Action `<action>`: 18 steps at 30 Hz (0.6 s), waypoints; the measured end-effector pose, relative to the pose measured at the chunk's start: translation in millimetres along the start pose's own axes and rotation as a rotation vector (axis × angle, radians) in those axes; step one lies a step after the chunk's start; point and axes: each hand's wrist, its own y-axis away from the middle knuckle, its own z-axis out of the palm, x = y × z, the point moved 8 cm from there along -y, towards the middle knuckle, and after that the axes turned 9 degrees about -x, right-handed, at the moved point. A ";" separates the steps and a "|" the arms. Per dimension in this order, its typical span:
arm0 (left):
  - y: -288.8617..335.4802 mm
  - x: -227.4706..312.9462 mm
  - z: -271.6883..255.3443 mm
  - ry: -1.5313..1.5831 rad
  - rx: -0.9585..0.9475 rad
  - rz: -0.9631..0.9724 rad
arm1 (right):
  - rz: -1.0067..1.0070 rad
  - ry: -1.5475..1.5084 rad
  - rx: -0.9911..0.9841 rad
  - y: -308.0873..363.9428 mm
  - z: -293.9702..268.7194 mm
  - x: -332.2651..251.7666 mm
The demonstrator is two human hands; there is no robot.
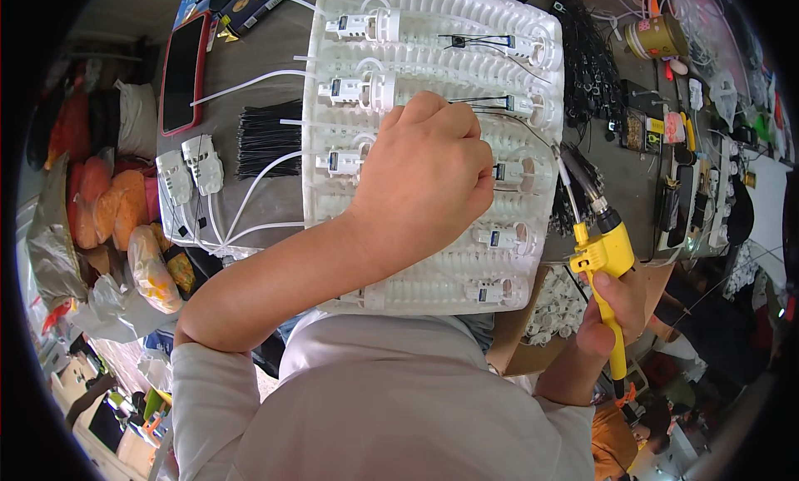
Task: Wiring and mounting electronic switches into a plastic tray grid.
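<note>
My left hand (pixel 424 173) is closed over the middle of a ribbed white plastic tray (pixel 433 269). Its fingertips are hidden, so I cannot make out what they hold. Around it, small white plastic housings (pixel 362 91) sit in rows in the tray, and some have thin black wires (pixel 487 42) attached. At the tray's right edge, my right hand (pixel 616 306) grips a yellow soldering gun (pixel 606 252) by its handle. The gun's metal tip and feed tube point up beside the tray, apart from my left hand.
Left of the tray lie black wires (pixel 268 140), two white plugs (pixel 202 165) on cables and a red-cased phone (pixel 185 73). More black wires (pixel 589 65), a tin (pixel 656 38) and hand tools crowd the right. Below the right edge stands a cardboard box (pixel 520 344) of white parts.
</note>
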 end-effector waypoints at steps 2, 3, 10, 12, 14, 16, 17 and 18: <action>0.1 0.4 -1.2 -0.001 0.003 -0.004 | -0.011 0.002 -0.081 -1.9 2.3 -2.7; 0.1 0.3 -0.6 0.000 0.004 -0.004 | -0.011 0.001 -0.082 -3.0 3.7 -5.3; -0.4 0.3 -1.3 0.010 0.015 -0.005 | 0.044 0.164 -0.106 2.0 5.4 -16.5; -0.8 0.2 -1.0 0.005 0.013 -0.014 | 0.069 0.156 -0.115 1.9 6.9 -15.6; -0.8 0.5 -0.3 0.002 0.014 -0.014 | 0.004 0.220 -0.168 -8.0 12.1 -23.7; -0.3 -0.1 -0.6 -0.002 0.016 -0.017 | 0.036 0.213 -0.223 -17.1 13.9 -28.8; -0.2 -0.6 -0.2 -0.001 0.013 -0.020 | 0.069 0.208 -0.276 -19.2 17.0 -27.9; -0.3 -0.7 0.2 0.002 0.010 -0.022 | 0.069 0.208 -0.278 -19.9 16.1 -28.3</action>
